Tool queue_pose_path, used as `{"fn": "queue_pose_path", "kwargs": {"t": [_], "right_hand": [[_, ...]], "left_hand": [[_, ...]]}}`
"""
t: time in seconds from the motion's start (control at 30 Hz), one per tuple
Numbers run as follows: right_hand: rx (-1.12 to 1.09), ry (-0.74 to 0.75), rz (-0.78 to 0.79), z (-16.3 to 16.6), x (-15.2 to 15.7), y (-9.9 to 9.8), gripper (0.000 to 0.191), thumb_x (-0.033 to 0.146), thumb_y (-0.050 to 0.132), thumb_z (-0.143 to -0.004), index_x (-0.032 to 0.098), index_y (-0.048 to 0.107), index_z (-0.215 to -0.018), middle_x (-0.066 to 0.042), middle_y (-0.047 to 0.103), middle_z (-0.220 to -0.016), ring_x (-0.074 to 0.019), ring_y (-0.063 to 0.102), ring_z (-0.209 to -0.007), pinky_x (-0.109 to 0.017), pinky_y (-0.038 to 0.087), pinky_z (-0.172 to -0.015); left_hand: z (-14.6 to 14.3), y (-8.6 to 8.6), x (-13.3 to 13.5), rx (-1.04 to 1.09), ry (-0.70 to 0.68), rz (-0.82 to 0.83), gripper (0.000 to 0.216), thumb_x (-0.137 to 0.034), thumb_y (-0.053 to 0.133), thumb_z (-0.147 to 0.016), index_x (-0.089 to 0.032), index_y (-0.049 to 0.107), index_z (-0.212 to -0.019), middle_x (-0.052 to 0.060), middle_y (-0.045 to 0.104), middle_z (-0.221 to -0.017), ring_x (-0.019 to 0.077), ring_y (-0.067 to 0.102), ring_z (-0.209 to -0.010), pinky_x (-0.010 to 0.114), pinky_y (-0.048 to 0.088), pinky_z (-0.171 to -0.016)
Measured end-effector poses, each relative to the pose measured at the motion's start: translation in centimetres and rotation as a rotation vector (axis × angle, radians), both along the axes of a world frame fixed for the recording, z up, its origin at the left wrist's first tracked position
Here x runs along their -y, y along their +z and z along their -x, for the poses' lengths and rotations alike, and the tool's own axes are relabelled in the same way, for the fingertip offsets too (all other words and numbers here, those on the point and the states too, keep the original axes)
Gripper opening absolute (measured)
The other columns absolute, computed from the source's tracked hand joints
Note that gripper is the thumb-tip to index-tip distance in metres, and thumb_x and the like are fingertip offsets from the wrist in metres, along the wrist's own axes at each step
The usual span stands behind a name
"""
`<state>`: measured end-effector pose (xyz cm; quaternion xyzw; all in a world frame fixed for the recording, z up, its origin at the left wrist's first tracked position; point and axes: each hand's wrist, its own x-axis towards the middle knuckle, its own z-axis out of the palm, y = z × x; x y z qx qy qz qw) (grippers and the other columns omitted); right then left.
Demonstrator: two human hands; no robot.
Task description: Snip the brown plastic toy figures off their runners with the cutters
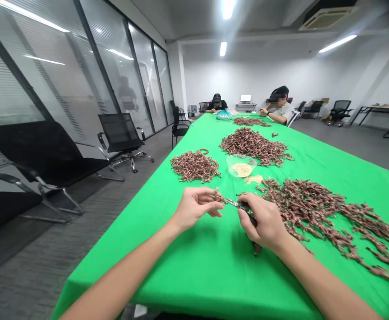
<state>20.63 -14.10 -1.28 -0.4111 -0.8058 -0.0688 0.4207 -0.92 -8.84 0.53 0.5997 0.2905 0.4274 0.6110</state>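
Note:
My left hand [196,207] pinches a small brown piece [218,195] between thumb and fingertips, just above the green tablecloth [194,266]. My right hand [263,220] is closed round a small metal cutting tool [236,204] whose tip points left and meets the brown piece. A big spread of the same brown pieces [324,209] lies right beside my right hand. A smaller heap [195,166] sits beyond my left hand.
A clear bowl of pale bits [241,166] stands past my hands, with some spilled beside it. Another brown heap [254,146] lies farther up. Two people [277,106] sit at the far end. Black chairs [44,160] line the left side along a glass wall.

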Motion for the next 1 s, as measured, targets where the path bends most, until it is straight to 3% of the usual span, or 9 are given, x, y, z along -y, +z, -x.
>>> {"fn": "queue_pose_path", "kwargs": {"t": [0.33, 1.0], "right_hand": [[0.139, -0.047, -0.105, 0.33, -0.04, -0.05, 0.019, 0.03, 0.049, -0.094, 0.014, 0.056, -0.101, -0.008, 0.061, -0.083, -0.0204, 0.059, -0.075, -0.032, 0.045, -0.066], [0.307, -0.143, -0.298, 0.0, 0.25, 0.85, 0.02, 0.03, 0.054, -0.091, 0.014, 0.053, -0.102, -0.01, 0.062, -0.082, -0.0216, 0.056, -0.073, -0.032, 0.045, -0.064]], "left_hand": [[-0.14, -0.19, 0.25, 0.087, -0.014, -0.075, 0.031, -0.01, 0.09, -0.058, -0.01, 0.074, -0.084, 0.006, 0.078, -0.074, 0.0188, 0.074, -0.059, 0.025, 0.063, -0.056], [0.11, 0.21, 0.62, -0.02, -0.035, -0.102, 0.032, -0.02, 0.092, -0.055, -0.01, 0.07, -0.076, 0.004, 0.071, -0.058, 0.0155, 0.065, -0.044, 0.022, 0.052, -0.045]]}}
